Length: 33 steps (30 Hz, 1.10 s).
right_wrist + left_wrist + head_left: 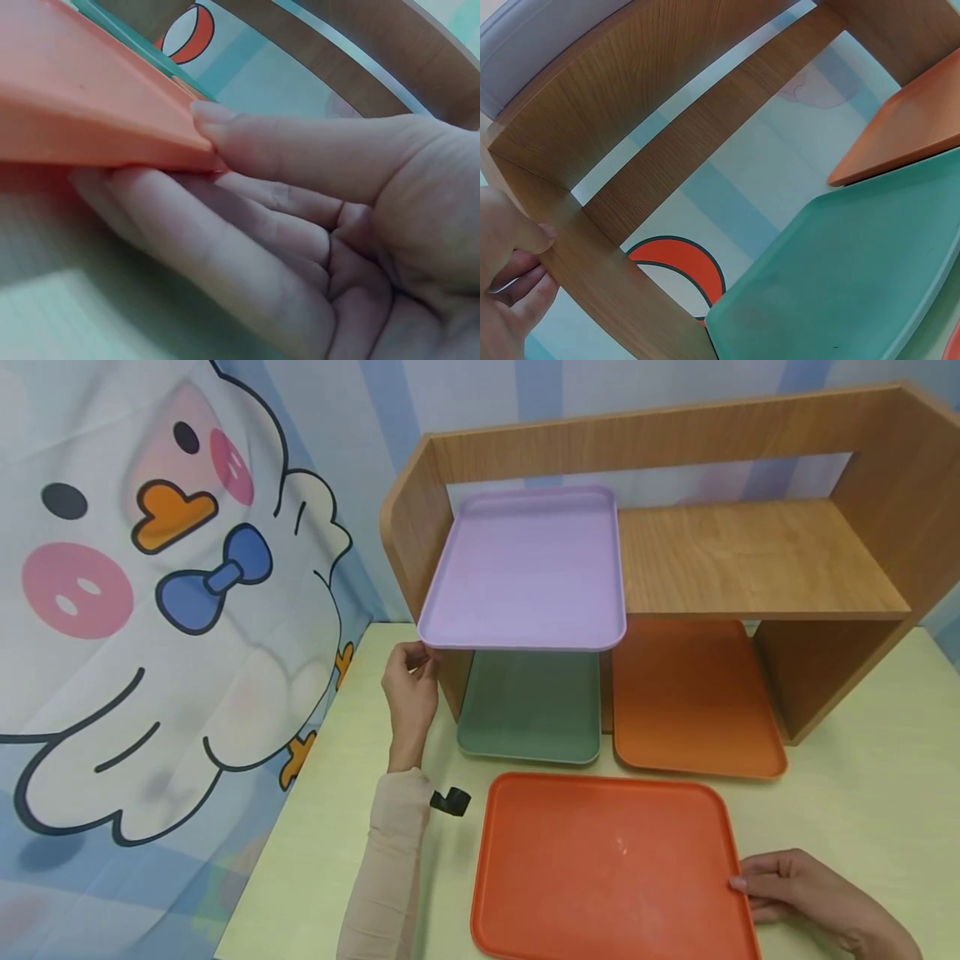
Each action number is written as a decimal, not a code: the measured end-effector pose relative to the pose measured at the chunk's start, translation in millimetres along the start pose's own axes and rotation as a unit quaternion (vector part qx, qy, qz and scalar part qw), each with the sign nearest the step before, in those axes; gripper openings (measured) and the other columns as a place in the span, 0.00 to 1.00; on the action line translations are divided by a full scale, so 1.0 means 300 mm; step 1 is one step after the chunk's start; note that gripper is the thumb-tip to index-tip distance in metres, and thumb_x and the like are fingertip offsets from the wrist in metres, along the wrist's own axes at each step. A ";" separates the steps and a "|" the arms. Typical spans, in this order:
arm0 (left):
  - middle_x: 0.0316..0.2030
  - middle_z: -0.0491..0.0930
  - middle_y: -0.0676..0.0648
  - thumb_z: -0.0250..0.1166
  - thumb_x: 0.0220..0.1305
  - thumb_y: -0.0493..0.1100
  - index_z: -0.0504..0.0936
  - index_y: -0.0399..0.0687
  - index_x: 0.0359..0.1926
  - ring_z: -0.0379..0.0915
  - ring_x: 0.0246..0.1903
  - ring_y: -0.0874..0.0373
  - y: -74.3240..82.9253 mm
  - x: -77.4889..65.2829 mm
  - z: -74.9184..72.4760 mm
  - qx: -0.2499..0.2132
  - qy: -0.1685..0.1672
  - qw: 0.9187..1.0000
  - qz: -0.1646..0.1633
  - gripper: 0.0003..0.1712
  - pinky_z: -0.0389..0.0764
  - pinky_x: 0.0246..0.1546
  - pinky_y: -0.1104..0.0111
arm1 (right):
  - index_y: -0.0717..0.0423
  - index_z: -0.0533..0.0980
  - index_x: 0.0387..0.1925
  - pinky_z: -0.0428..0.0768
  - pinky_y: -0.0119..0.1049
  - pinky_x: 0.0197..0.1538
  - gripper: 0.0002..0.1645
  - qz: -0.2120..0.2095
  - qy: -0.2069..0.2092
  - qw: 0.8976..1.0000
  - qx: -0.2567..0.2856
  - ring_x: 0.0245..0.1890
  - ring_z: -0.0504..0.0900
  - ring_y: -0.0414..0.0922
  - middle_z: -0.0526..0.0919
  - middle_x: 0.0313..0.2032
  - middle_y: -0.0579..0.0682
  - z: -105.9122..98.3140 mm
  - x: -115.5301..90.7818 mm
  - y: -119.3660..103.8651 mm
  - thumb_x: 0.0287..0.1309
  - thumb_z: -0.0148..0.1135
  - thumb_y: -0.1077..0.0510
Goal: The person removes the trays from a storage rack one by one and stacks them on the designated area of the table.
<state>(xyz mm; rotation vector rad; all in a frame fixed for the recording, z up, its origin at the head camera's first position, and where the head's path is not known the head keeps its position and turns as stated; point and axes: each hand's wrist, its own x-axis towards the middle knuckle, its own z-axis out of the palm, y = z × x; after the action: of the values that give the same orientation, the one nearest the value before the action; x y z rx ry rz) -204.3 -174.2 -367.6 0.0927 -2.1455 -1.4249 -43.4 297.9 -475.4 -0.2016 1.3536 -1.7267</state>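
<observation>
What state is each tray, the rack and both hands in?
Wooden rack: upright.
Purple tray: face up on the wooden rack, front overhanging.
Green tray: face up, lower left, front sticking out.
Orange tray: face up, lower right, front sticking out.
Red tray: face up, right edge held.
Left hand: pinches the wooden rack's left side.
Right hand: pinches the red tray, fingers beneath.

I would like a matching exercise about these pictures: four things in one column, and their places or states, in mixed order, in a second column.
Things:
1. purple tray
2. green tray
3. red tray
4. left hand

Places or states:
A. held at its edge by the right hand
B. touching the side panel of the wooden shelf
C. on the upper board
D. below the upper board, beside the orange tray

Right pairs: 1-C, 2-D, 3-A, 4-B
</observation>
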 end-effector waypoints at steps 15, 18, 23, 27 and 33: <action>0.41 0.78 0.40 0.61 0.63 0.32 0.76 0.35 0.45 0.76 0.43 0.52 0.003 -0.001 -0.001 0.003 0.000 1.000 -0.010 0.09 0.82 0.48 0.64 | 0.65 0.78 0.43 0.85 0.36 0.43 0.14 0.009 0.043 0.997 -0.056 0.38 0.85 0.40 0.85 0.39 0.47 0.005 0.005 0.006 0.70 0.47 0.62; 0.42 0.78 0.40 0.61 0.63 0.32 0.76 0.35 0.45 0.76 0.43 0.51 0.004 -0.001 -0.001 0.002 -0.001 1.000 -0.011 0.10 0.82 0.48 0.64 | 0.64 0.79 0.42 0.85 0.36 0.43 0.13 0.020 0.062 0.995 -0.072 0.37 0.85 0.39 0.85 0.38 0.46 0.009 0.008 0.001 0.69 0.50 0.60; 0.42 0.78 0.40 0.61 0.63 0.32 0.76 0.35 0.45 0.76 0.43 0.52 0.006 -0.001 -0.002 0.003 0.000 1.000 -0.011 0.10 0.83 0.48 0.64 | 0.62 0.79 0.39 0.85 0.34 0.41 0.13 0.042 0.098 0.988 -0.112 0.34 0.83 0.36 0.84 0.35 0.44 0.020 0.014 -0.012 0.67 0.54 0.56; 0.41 0.78 0.40 0.62 0.63 0.33 0.76 0.36 0.44 0.76 0.43 0.52 0.005 0.000 -0.001 0.003 0.001 1.000 -0.010 0.10 0.82 0.48 0.64 | 0.61 0.79 0.37 0.84 0.33 0.39 0.13 0.058 0.119 0.981 -0.139 0.31 0.81 0.35 0.83 0.32 0.42 0.026 0.018 -0.020 0.65 0.56 0.54; 0.41 0.78 0.40 0.62 0.63 0.33 0.76 0.35 0.44 0.76 0.43 0.52 0.003 0.001 0.000 0.004 0.001 1.000 -0.011 0.09 0.82 0.48 0.64 | 0.59 0.78 0.33 0.83 0.32 0.37 0.12 0.067 0.132 0.976 -0.158 0.27 0.78 0.34 0.80 0.27 0.40 0.033 0.020 -0.024 0.64 0.57 0.53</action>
<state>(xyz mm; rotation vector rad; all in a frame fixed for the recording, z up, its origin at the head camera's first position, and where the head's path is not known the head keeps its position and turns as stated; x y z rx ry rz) -204.4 -173.9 -366.6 0.1211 -2.1542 -1.4294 -44.7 286.6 -467.8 -0.0567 1.7944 -1.4569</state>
